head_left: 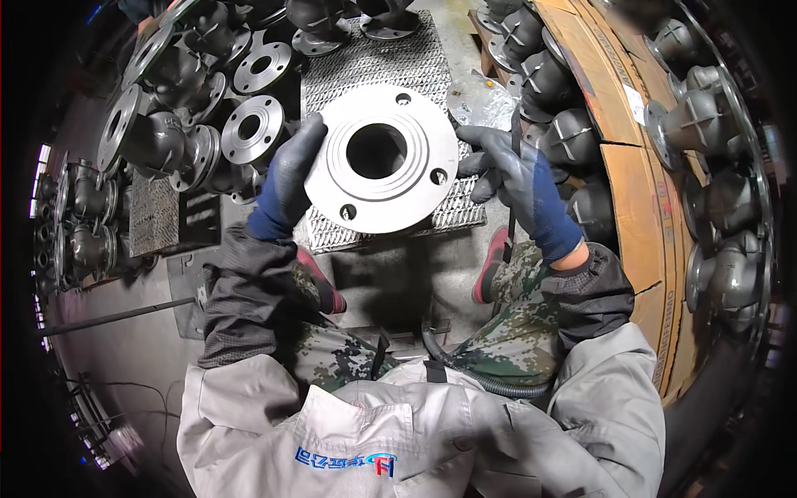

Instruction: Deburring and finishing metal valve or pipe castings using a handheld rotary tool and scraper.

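Note:
A pale round metal flange (332, 166), with a wide central bore and several bolt holes, faces up in front of me above a textured metal block (440, 75). Whatever lies beneath the flange is hidden. My left hand (290, 178), in a dark-coated blue glove, is closed against its left rim, with some fingers out of sight. On the opposite side, my right hand (515, 178) wears a matching glove; its fingers are apart and slightly bent, their tips close to the right rim. Whether they touch it I cannot tell.
Dark flanged valve bodies (158, 141) crowd the left side, and more castings (573, 137) stand at right beside brown cardboard (635, 195). Another textured block (154, 216) is at left. A dark rod (124, 317) crosses the lower left, and a ribbed hose (506, 387) runs by my lap.

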The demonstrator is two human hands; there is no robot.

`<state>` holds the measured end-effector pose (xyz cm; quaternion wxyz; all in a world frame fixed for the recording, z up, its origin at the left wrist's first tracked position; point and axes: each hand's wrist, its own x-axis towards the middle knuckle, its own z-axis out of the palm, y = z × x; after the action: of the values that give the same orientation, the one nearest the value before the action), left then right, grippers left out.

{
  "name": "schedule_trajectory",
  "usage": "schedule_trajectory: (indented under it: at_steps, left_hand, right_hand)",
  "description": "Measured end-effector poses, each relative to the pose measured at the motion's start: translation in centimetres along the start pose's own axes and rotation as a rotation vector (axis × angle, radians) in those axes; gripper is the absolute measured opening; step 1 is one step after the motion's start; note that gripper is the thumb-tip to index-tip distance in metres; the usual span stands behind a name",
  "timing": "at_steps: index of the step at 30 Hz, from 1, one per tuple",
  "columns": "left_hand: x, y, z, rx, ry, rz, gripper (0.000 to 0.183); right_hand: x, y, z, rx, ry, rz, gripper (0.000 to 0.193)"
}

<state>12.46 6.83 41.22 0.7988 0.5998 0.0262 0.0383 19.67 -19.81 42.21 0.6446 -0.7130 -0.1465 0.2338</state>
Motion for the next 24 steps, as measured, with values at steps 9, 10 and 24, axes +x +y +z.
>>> schedule_trajectory:
  at_steps: [9, 10, 24]
  left_hand:
    - [-0.8, 0.5, 4.5, 0.079, -0.025, -0.117, 0.055]
    - [-1.0, 0.4, 4.8, 0.15, -0.096, -0.096, 0.057]
    - [0.5, -1.7, 2.7, 0.136, 0.169, -0.198, 0.043]
  right_hand:
    - [2.5, 3.3, -2.4, -0.72, 0.181, -0.432, 0.011]
    - [2.1, 2.5, -3.0, -0.954, 0.151, -0.495, 0.013]
    - [0.3, 1.4, -2.1, -0.855, 0.232, -0.661, 0.031]
